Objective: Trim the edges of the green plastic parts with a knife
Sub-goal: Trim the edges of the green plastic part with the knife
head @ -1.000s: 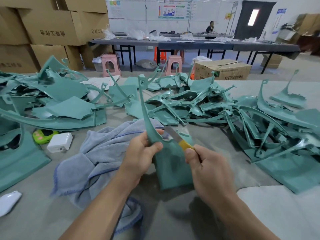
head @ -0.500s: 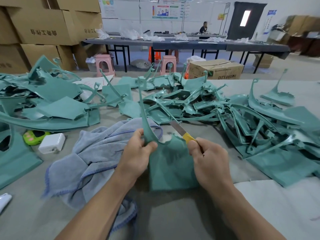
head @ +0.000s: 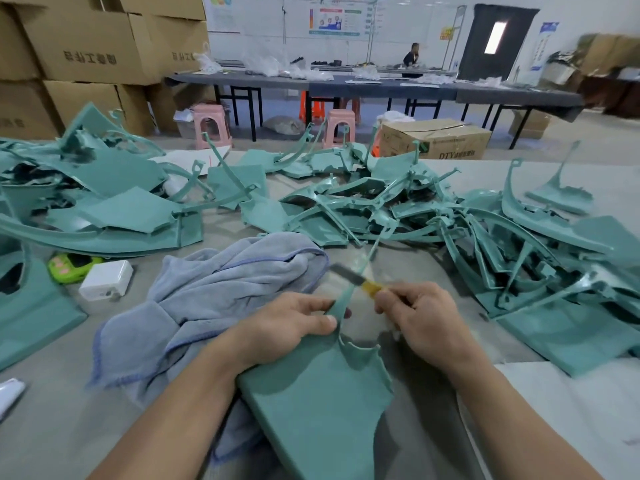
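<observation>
Trimming in progress: left hand (head: 291,327) pinches the green plastic part (head: 322,403) at its neck, low over the table (head: 450,174). Right hand (head: 426,317) clamps the yellow-handled knife (head: 353,280), blade crossing the thin stem. Risk: a slip carries the blade toward the left fingers (head: 322,306); the slender stem could snap under pressure.

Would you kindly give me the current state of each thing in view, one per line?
Left hand: pinches the green part at its narrow neck.
Right hand: grips the knife's handle.
Green part: held tilted, flat end toward the person, ragged upper edge.
Knife: blade out, against the part's thin arm, blurred.
Grey towel: crumpled on the table.
White charger: lying flat, unplugged.
</observation>
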### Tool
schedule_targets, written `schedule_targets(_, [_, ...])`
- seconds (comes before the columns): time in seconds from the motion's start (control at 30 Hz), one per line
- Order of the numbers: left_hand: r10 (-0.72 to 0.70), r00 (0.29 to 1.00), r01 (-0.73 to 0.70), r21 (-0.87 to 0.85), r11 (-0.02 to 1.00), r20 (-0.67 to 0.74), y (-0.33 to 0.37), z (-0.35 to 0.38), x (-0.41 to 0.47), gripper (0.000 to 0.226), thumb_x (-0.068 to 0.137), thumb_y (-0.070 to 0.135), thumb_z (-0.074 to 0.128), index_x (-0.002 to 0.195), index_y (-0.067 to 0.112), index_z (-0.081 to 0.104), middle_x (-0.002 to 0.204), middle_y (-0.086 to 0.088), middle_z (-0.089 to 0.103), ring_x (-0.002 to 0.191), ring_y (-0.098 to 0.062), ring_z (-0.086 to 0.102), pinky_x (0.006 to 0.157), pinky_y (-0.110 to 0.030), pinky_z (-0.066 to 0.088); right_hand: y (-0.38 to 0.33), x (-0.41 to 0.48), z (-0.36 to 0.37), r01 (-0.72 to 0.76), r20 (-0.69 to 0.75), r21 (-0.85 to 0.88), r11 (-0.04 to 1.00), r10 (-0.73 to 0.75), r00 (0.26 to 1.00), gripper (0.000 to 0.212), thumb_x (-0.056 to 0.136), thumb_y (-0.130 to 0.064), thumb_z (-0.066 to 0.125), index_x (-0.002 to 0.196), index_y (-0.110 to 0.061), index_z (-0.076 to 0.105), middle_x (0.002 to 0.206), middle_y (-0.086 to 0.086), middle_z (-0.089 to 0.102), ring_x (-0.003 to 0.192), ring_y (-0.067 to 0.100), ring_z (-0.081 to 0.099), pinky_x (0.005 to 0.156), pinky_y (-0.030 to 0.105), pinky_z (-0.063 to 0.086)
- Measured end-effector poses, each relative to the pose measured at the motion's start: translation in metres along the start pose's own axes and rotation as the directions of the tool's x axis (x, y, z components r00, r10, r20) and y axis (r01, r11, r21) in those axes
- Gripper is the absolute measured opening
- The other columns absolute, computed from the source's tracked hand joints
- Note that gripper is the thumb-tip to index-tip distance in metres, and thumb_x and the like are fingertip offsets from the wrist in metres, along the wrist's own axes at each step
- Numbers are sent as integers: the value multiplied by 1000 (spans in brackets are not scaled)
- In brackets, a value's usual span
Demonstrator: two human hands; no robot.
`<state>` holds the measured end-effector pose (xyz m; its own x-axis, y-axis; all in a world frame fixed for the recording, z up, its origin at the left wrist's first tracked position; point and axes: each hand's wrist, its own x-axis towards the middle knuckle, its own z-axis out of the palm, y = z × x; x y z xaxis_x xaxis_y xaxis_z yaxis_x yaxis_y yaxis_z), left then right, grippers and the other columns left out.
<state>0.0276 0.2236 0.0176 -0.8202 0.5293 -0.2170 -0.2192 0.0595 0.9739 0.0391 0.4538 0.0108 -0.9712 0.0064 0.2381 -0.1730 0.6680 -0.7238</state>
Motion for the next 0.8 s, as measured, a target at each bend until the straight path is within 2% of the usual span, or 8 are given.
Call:
schedule_targets(0.1, [-10, 1000, 10, 42, 999, -4, 1, 2, 0, 24, 100, 1, 54, 114, 8, 72, 97, -13, 75, 75, -16, 72, 67, -23, 56, 6, 6, -5, -76, -309, -41, 996, 59, 949, 34, 99, -32, 62, 68, -19, 66, 54, -9, 57, 48, 9, 46, 48, 24, 31])
schedule_targets(0.23, [7, 992, -5, -16, 1000, 126, 3, 3, -3, 28, 99, 5, 53, 125, 5, 64, 108, -13, 73, 87, -19, 71, 78, -28, 58, 2, -7, -4, 73, 53, 95, 993, -78, 995, 26, 93, -48, 62, 76, -30, 71, 54, -6, 59, 43, 5, 43, 44, 24, 33])
schedule_targets(0.3, [18, 987, -16, -13, 1000, 157, 4, -1, -5, 33, 93, 15, 57, 125, 9, 65, 111, -10, 73, 93, -19, 70, 83, -28, 57, 7, -5, 0, 41, -42, 33, 999, -40, 998, 26, 94, -43, 63, 73, -30, 71, 52, -7, 59, 42, 5, 42, 43, 25, 34])
schedule_targets(0.4, [45, 999, -46, -18, 999, -26, 13, -14, -4, 30, 90, 20, 59, 117, 16, 68, 102, -5, 73, 85, -14, 69, 77, -23, 56, 13, 3, -8, -122, -353, 217, 968, 195, 915, 28, 91, -32, 62, 67, -20, 69, 45, -3, 50, 43, 12, 39, 51, 30, 33])
schedule_targets(0.47, [85, 973, -80, 31, 996, -214, 20, -25, -6, 22, 97, 16, 58, 113, 23, 71, 97, 3, 75, 82, -7, 69, 70, -15, 53, 11, 1, -11, -185, -280, 325, 928, 281, 918, 33, 93, -30, 62, 63, -19, 70, 44, -3, 51, 44, 16, 42, 55, 34, 36])
schedule_targets(0.63, [163, 873, -235, -102, 967, -460, 22, -27, -7, 24, 97, 2, 59, 101, 20, 75, 80, 7, 77, 67, -3, 70, 57, -14, 53, -11, -19, -3, -390, -331, -360, 847, 275, 903, 37, 97, -57, 48, 86, -30, 72, 69, -11, 68, 64, 16, 59, 60, 30, 46])
schedule_targets(0.7, [230, 836, -297, -58, 953, -499, 21, -25, -5, 28, 96, -4, 59, 104, 18, 74, 81, 6, 77, 69, -6, 70, 63, -19, 56, -26, -22, -4, -234, -364, -287, 929, 120, 924, 32, 95, -58, 48, 89, -34, 70, 72, -14, 68, 68, 12, 60, 62, 31, 46])
schedule_targets(0.8, [309, 836, -323, 48, 945, -453, 26, -21, -6, 33, 96, 0, 61, 100, 27, 79, 90, -7, 74, 77, -20, 67, 73, -32, 57, -54, -24, 9, -50, -42, 171, 984, 58, 997, 7, 90, -38, 71, 96, -42, 73, 83, -22, 74, 73, 2, 68, 62, 14, 49])
